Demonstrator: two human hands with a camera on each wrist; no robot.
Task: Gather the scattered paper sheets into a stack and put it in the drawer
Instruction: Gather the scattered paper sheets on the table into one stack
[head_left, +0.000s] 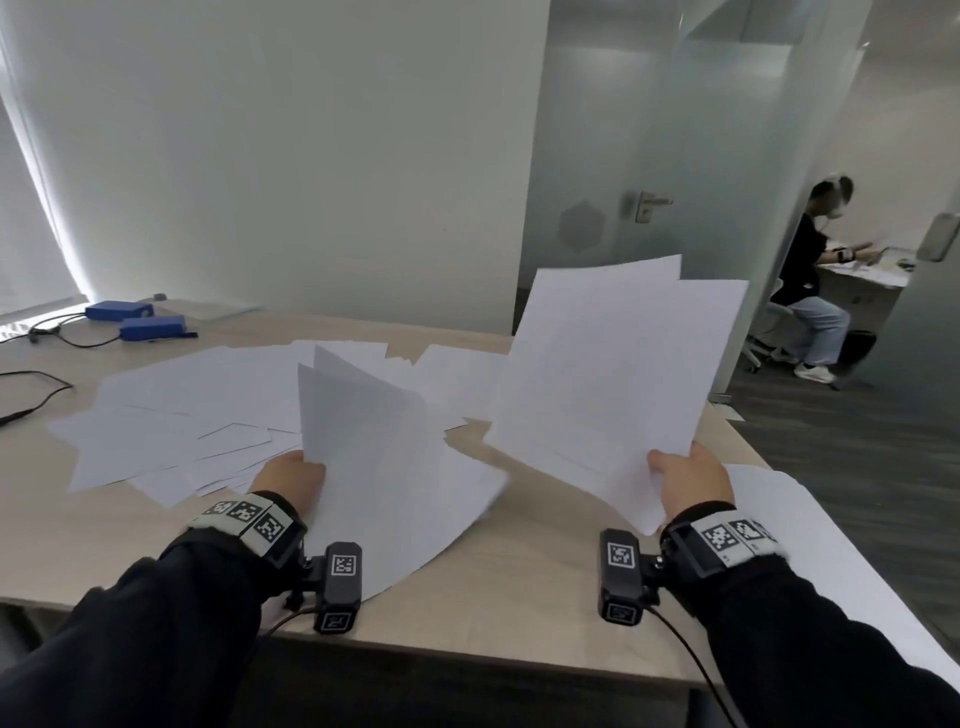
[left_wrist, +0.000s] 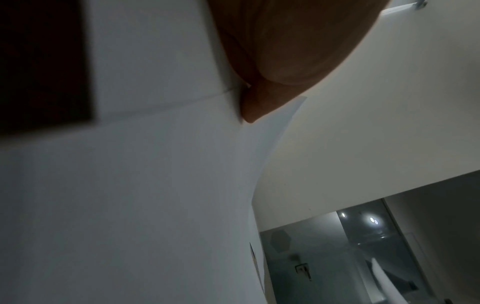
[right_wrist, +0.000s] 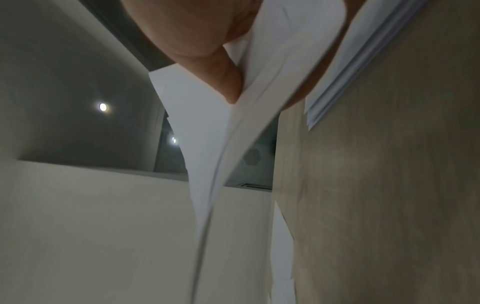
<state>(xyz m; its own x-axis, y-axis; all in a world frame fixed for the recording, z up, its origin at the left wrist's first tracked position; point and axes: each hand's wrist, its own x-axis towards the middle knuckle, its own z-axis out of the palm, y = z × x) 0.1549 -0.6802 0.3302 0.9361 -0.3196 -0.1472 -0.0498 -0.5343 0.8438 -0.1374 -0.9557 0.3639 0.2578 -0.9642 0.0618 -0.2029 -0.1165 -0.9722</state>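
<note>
over desk — both hands seemingly gripping sheets

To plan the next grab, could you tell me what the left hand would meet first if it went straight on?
Probably the scattered sheets on the table beyond the left hand; depth is unclear, and it already holds a few sheets.

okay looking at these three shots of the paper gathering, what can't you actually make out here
- The drawer: in no view, so open or shut cannot be told.
- Left hand fingers: head view, hidden behind its held sheets; the left wrist view is blurred.
- Right hand fingers: head view, hidden behind its sheets.
- Sheet counts: too thin and overlapping, also in the scattered sheets.
- Any print on the sheets: too faint.
</note>
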